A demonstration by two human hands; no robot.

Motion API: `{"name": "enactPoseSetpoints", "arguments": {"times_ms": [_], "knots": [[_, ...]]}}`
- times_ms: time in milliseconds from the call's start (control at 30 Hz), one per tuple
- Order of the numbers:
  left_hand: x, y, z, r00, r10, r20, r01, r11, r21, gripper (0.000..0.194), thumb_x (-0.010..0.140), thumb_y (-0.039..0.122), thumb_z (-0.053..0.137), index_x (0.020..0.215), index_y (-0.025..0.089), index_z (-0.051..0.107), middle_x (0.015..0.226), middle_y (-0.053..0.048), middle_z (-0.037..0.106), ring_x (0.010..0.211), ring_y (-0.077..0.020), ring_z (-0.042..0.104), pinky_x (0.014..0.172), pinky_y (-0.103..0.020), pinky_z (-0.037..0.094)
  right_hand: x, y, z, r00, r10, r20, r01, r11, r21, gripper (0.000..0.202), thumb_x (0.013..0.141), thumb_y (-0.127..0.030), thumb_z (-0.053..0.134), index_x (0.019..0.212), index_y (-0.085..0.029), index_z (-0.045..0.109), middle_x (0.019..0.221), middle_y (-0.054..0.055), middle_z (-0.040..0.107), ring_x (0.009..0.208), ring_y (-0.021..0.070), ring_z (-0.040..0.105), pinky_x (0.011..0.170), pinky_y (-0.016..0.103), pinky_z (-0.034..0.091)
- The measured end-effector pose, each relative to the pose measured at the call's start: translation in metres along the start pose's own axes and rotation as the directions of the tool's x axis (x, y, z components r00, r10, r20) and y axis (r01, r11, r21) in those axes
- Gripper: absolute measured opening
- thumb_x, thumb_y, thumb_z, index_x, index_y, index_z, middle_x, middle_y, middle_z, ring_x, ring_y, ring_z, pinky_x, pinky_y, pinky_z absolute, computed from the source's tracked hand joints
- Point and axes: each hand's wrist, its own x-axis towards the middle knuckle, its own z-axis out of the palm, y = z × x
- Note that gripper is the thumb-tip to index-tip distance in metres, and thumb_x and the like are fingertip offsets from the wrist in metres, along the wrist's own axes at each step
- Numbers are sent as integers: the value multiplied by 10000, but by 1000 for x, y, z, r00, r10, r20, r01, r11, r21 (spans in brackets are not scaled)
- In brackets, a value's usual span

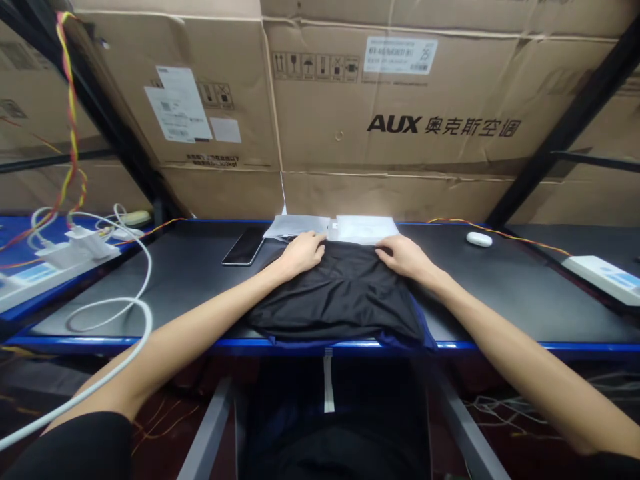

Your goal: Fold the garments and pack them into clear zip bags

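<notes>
A dark garment [340, 287], black with some navy blue at its lower edges, lies creased on the table in front of me. Along its far edge are two whitish panels, a left one [300, 226] and a right one [367, 228], with a small gap between them. My left hand [303, 255] has its fingers bent onto the cloth just below the left panel, closed on the fabric. At the far right corner, the thumb and fingers of my right hand [406, 256] pinch the garment near the right panel. Fingertips are partly hidden on both hands.
A phone [244, 247] lies left of the garment. On the right are a small white case [479, 239] and a white power strip [605, 277]. A white cable [150, 320] loops across the left side, near plugged chargers [90, 243]. Large cardboard boxes [320, 133] stand behind the table.
</notes>
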Motion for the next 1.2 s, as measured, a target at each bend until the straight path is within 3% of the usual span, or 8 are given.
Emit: {"name": "enactPoseSetpoints", "arguments": {"times_ms": [267,433,567,633,733,933,1067,1200], "knots": [[4,-7,-4,999,30,-11,-31,997,-68,403,924,274,533,1294,191,669,1216,-78,712,1039,-258,676,960,-392,540,0,-3,0,999,0,-40,2,999,39,185,893,-227,556,899,-231,741,994,92,761,991,275,672,872,395,551],[6,-10,-3,994,104,-20,-105,992,-67,410,918,225,513,1292,235,680,1227,-72,698,1098,-245,654,984,-374,529,-2,-6,-6,996,29,-87,-24,998,65,174,926,-258,538,944,-228,708,999,93,752,954,256,686,840,355,538],[7,-11,-3,990,135,43,-132,990,-51,479,915,173,459,1347,249,652,1263,-78,676,1108,-237,647,1010,-373,515,-4,-9,-10,990,22,-138,-5,993,121,174,938,-270,518,989,-223,678,990,101,732,910,253,687,824,356,535],[9,-13,-3,988,142,61,-138,988,-74,431,913,184,464,1267,243,703,1232,-79,681,1091,-240,651,1017,-375,509,-5,-10,-10,990,3,-141,18,989,145,176,941,-265,507,997,-220,668,997,105,727,911,254,687,833,363,535],[11,-15,-4,993,121,3,-119,984,-134,290,897,241,527,1069,210,758,1157,-95,686,1053,-256,655,992,-387,517,-5,-11,-10,990,-3,-138,24,988,152,170,943,-267,501,989,-220,657,996,107,725,914,261,685,836,377,536],[6,-11,-23,991,88,-101,-106,976,-191,156,849,214,573,925,193,708,1015,-61,732,972,-240,669,919,-373,527,-10,-12,-21,986,-53,-156,73,989,125,194,959,-268,465,1015,-202,639,984,128,712,891,276,678,805,390,534],[-7,-9,-45,956,216,-197,-260,935,-239,125,849,191,589,931,182,683,956,-46,726,938,-217,664,889,-343,514,-21,-15,-32,981,-153,-119,162,984,75,176,952,-239,463,988,-212,632,939,107,711,848,263,664,796,387,528],[-28,-11,-54,912,395,-114,-410,894,-184,168,900,194,579,1015,199,702,1006,-53,708,995,-210,643,908,-334,507,-39,-22,-35,977,-198,-74,202,978,53,206,936,-212,488,1041,-226,664,970,92,728,884,259,674,816,391,533]]}}
